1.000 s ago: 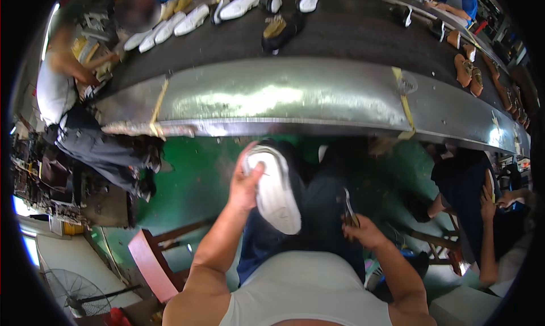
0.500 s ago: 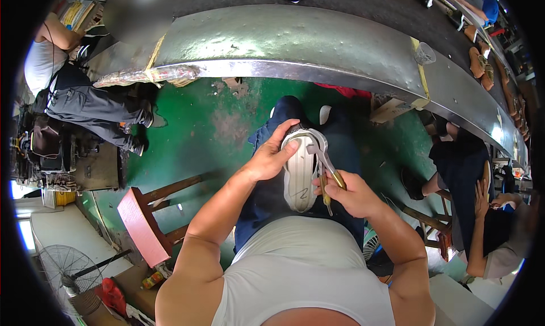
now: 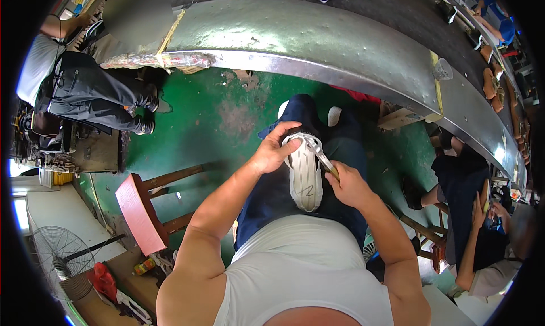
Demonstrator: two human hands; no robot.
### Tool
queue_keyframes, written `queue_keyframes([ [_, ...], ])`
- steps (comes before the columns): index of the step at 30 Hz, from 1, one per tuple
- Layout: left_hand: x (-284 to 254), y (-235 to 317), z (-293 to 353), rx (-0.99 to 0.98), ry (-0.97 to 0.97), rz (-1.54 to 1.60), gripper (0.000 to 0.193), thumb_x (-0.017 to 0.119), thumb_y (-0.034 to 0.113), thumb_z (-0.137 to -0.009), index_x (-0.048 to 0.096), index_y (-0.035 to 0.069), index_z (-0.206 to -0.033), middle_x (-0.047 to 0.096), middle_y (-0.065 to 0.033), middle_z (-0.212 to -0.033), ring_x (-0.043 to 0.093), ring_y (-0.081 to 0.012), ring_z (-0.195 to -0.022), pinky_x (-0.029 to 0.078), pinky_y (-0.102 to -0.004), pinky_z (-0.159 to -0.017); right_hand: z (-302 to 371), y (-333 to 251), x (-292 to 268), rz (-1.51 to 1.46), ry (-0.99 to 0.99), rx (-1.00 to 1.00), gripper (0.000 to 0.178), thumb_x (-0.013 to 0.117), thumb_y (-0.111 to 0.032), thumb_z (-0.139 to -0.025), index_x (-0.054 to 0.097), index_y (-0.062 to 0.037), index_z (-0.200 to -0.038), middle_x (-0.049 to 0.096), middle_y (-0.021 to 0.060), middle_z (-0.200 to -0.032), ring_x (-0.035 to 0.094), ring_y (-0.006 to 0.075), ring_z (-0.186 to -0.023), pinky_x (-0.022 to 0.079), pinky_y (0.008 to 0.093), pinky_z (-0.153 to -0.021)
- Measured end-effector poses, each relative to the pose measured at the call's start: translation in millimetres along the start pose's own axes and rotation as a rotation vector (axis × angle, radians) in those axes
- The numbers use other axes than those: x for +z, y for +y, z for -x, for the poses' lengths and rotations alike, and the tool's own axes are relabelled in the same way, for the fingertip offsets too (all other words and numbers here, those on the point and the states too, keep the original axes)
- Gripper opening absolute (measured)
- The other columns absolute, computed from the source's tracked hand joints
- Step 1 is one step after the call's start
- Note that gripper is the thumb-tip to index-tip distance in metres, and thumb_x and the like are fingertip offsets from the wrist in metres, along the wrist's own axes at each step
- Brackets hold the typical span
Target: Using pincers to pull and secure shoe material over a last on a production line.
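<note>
On my lap a shoe [image 3: 305, 183] lies with its whitish underside up. Its bottom shows lengthwise lines and a dark pen squiggle near the end closest to me. My left hand [image 3: 275, 150] grips the far end, thumb pressed on the underside and fingers over the dark edge. In my right hand [image 3: 348, 184] is a pair of pincers [image 3: 319, 154] with a silver metal head and brass-coloured handles. The pincers' head rests at the shoe's far rim, beside my left thumb. Whether the jaws hold the edge material is too small to tell.
A metal-edged workbench [image 3: 244, 25] curves across in front of me. A pink-topped stool [image 3: 139, 215] stands at left, near a fan [image 3: 62, 258]. One person [image 3: 91, 87] stands at far left; another person [image 3: 468, 207] sits at right. Brown shoes [image 3: 493, 85] line the far right.
The pincers' head has moved from the shoe's right side up onto its far rim. Their handles, spread apart before, are now closed together in my right hand. The view has shifted slightly.
</note>
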State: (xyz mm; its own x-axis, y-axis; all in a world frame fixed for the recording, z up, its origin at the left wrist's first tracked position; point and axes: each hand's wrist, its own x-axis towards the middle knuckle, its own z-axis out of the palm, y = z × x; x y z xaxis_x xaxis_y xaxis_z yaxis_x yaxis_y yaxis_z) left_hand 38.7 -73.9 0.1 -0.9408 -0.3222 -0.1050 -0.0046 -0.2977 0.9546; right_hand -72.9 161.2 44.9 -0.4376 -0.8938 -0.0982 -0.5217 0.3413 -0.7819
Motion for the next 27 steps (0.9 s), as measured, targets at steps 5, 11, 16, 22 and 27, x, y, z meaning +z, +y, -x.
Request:
queue_keyframes([
  [5, -2.5, -6.3, -4.0, -0.009, -0.011, 0.018, 0.043, 0.066, 0.012, -0.095, 0.051, 0.009, -0.135, 0.06, -0.0054, -0.122, 0.054, -0.0155, -0.113, 0.042, -0.0328, -0.102, -0.8, 19.1, 13.1, 0.137, 0.09, -0.07, 0.028, 0.061, -0.013, -0.093, 0.055, 0.0015, -0.115, 0.064, 0.0229, -0.102, 0.064, 0.0427, -0.089, 0.053, 0.0477, -0.077],
  [11, 3.9, 0.4, -4.5, -0.062, -0.002, -0.01, 0.042, 0.066, 0.012, -0.095, 0.052, 0.009, -0.135, 0.059, -0.0043, -0.121, 0.054, -0.0135, -0.11, 0.042, -0.0308, -0.1, 1.9, -8.9, -2.9, 0.246, -0.01, 0.071, 0.028, 0.062, -0.011, -0.091, 0.054, 0.003, -0.115, 0.064, 0.026, -0.105, 0.064, 0.0439, -0.088, 0.054, 0.0458, -0.077],
  [16, 16.6, 1.8, -7.6, -0.164, 0.119, 0.017, 0.04, 0.064, 0.011, -0.096, 0.053, 0.008, -0.134, 0.06, -0.0043, -0.119, 0.055, -0.0124, -0.107, 0.045, -0.029, -0.096, -1.9, -32.3, -31.6, 0.565, -0.124, 0.114, 0.02, 0.059, -0.012, -0.092, 0.053, 0.0008, -0.106, 0.067, 0.0189, -0.095, 0.069, 0.0314, -0.076, 0.055, 0.0415, -0.065],
  [22, 19.9, 4.6, -17.1, -0.187, 0.081, 0.001, 0.045, 0.066, 0.009, -0.094, 0.051, 0.007, -0.136, 0.063, -0.0047, -0.114, 0.059, -0.0126, -0.103, 0.049, -0.0283, -0.093, -13.5, -59.7, -59.2, -0.404, -0.046, 0.239, 0.026, 0.053, -0.026, -0.1, 0.057, -0.0004, -0.095, 0.064, 0.0056, -0.072, 0.062, 0.0141, -0.059, 0.05, 0.0305, -0.058],
  [27, 15.9, -2.2, -25.0, -0.276, 0.031, -0.018, 0.052, 0.066, 0.011, -0.094, 0.047, 0.009, -0.142, 0.063, -0.0066, -0.119, 0.059, -0.0141, -0.106, 0.048, -0.0296, -0.094, -27.6, -0.2, -31.4, -0.251, -0.245, 0.412, 0.032, 0.049, -0.03, -0.103, 0.057, -0.0007, -0.094, 0.062, 0.0049, -0.068, 0.061, 0.0137, -0.059, 0.049, 0.0306, -0.057],
])
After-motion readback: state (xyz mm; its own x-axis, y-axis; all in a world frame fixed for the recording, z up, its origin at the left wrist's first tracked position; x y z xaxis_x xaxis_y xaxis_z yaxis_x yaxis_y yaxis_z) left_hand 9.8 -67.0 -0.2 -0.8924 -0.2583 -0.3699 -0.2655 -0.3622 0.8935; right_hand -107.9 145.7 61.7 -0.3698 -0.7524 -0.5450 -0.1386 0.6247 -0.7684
